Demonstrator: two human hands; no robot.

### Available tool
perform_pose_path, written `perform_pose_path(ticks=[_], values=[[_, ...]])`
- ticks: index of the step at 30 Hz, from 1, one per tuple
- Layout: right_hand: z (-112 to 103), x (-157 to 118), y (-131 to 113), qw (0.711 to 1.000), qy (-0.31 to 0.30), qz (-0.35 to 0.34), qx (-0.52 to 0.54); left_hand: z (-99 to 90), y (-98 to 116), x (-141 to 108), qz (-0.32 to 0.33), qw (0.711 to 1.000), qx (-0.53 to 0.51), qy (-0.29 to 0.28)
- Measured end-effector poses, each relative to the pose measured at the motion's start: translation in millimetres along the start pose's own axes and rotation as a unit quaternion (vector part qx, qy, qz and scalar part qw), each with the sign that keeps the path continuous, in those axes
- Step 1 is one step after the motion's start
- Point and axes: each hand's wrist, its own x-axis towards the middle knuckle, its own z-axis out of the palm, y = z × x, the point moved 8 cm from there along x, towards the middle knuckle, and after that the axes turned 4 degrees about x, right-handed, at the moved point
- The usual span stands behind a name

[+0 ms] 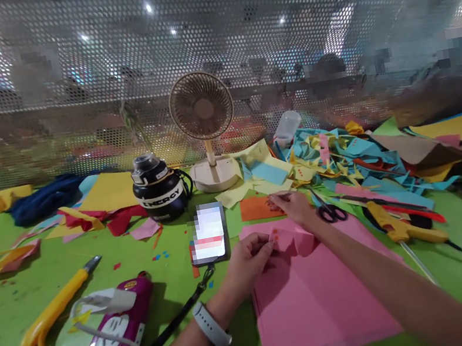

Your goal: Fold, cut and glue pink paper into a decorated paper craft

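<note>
My left hand [252,256], with a pale watch strap on its wrist, pinches the left end of a small pink paper piece [285,238] that bears small orange-red dots. This piece is raised over a stack of large pink sheets [321,306]. My right hand [293,205] is beyond it, its fingertips together over an orange paper strip [255,208]; small red bits show by the fingertips, and what they hold is too small to make out. Black-handled scissors [331,212] lie just right of my right hand.
A lit phone [209,233], a black bottle [159,188] and a fan [201,106] stand or lie left and ahead. A yellow cutter [57,305] and purple pouch [121,323] are at left. Right are a yellow glue gun [404,229] and heaped paper scraps [344,153].
</note>
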Motion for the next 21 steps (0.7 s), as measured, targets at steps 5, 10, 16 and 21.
perform_pose_path(ticks=[5,10,16,21], values=[[1.5,-0.2,1.3,1.000,-0.005,-0.005,-0.002,-0.4,0.0,0.4,0.007,1.000,0.002,0.000],[3.3,-1.3,1.3,1.000,-0.011,-0.012,-0.007,-1.3,0.3,0.9,0.013,1.000,-0.002,-0.001],[4.2,-2.6,0.1,1.000,-0.021,-0.009,0.003,-1.1,-0.1,0.8,0.015,1.000,0.000,0.000],[4.9,-2.8,1.7,1.000,-0.020,-0.010,0.007,-0.9,1.2,-0.9,0.011,1.000,0.001,-0.001]])
